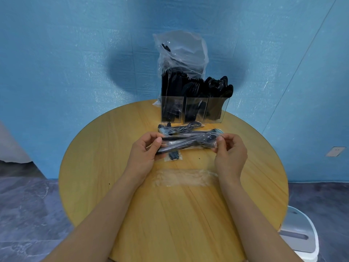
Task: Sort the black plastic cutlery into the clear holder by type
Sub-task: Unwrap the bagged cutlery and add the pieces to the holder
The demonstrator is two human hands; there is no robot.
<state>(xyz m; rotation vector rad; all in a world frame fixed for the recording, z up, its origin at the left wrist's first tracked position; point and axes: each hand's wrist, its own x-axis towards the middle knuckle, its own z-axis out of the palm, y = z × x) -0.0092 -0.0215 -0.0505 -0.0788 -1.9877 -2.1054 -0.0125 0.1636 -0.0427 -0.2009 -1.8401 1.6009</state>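
Observation:
A clear wrapped packet of black cutlery [188, 143] is held level above the round wooden table [132, 205]. My left hand [145, 154] grips its left end, thumb on top. My right hand [229, 153] pinches the wrapper at its right end. Two more wrapped packets [181, 127] lie just behind it on the table. The clear holder [192, 110] stands at the far edge, its three compartments filled with black knives, forks and spoons.
An empty clear wrapper [185, 177] lies flat between my forearms. A small wrapped black piece [173, 156] lies under the held packet. A clear plastic bag [181, 52] stands behind the holder. A white object [298, 235] sits on the floor at the right.

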